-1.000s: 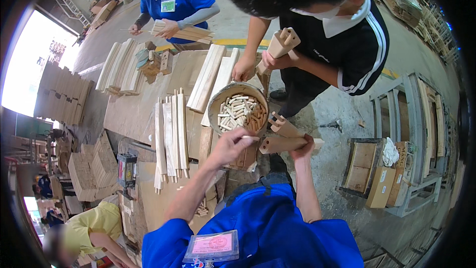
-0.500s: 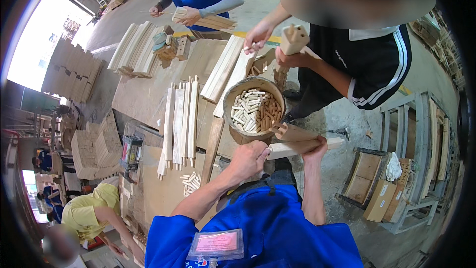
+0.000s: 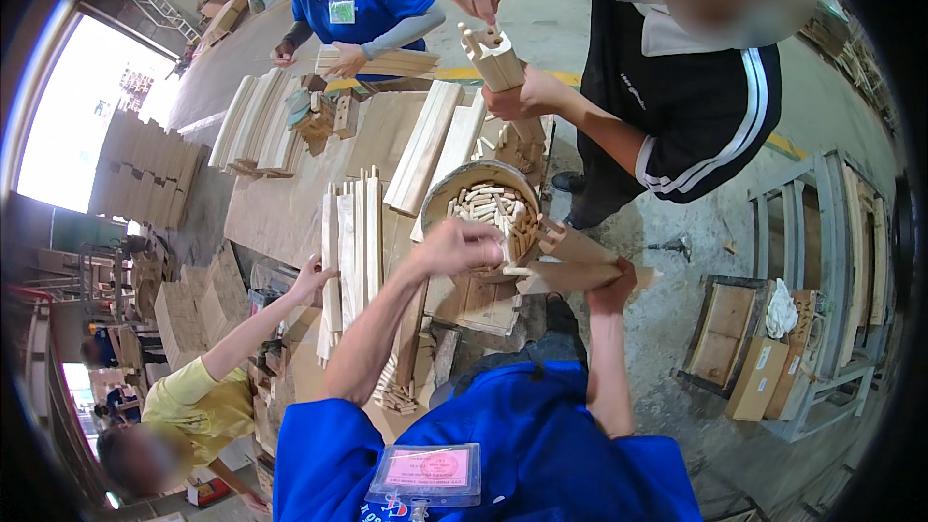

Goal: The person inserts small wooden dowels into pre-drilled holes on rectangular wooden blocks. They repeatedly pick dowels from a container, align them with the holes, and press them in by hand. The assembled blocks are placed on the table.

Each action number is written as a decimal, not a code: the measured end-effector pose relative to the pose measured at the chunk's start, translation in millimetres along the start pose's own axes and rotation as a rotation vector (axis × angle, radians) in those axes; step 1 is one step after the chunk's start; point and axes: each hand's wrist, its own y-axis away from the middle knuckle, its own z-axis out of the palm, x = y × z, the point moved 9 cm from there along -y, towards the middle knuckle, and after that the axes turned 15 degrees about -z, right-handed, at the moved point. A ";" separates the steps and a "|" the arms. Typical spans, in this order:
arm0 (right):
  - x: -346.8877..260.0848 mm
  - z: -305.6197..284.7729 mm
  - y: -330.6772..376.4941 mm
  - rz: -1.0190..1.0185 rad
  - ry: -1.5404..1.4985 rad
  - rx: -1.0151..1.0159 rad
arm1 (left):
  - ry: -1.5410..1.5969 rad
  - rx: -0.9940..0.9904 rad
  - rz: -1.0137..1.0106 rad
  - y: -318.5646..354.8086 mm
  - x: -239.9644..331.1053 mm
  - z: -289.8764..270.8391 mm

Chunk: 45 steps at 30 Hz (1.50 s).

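Observation:
My left hand [image 3: 456, 247] is at the near rim of a round bucket [image 3: 432, 208] filled with small wooden dowels [image 3: 483, 201]. Its fingers are pinched together near the end of a wooden bar; whatever they hold is too blurred to make out. My right hand [image 3: 613, 288] grips that pale wooden bar [image 3: 561, 277] toward its other end. Just beyond it, a wooden piece with a notched end [image 3: 580, 246] slants close to the bucket.
Across from me, a person in black [image 3: 677, 106] holds a pegged wooden block [image 3: 495, 63]. A person in yellow [image 3: 198, 404] reaches to upright-looking slats [image 3: 353, 242] on my left. Loose dowels [image 3: 394, 394] lie nearby. Crates and a cardboard box [image 3: 757, 379] stand right.
My left hand has gone from the bar's end up to the bucket's near rim. The person in yellow now touches the slats. The block held by the person in black has shifted left.

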 end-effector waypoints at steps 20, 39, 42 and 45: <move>5.6 1.2 9.7 0.077 -0.075 -0.014 | 0.541 0.079 0.100 57.8 -6.7 61.3; 15.6 -3.6 33.0 0.049 0.077 0.138 | 0.306 0.537 0.032 94.7 -36.3 79.4; 7.9 -6.0 35.6 0.027 0.028 0.099 | 0.442 0.408 -0.003 87.6 -51.0 76.5; -16.4 -6.0 51.3 -0.081 0.075 0.039 | 0.374 0.130 -0.048 107.5 -74.0 68.6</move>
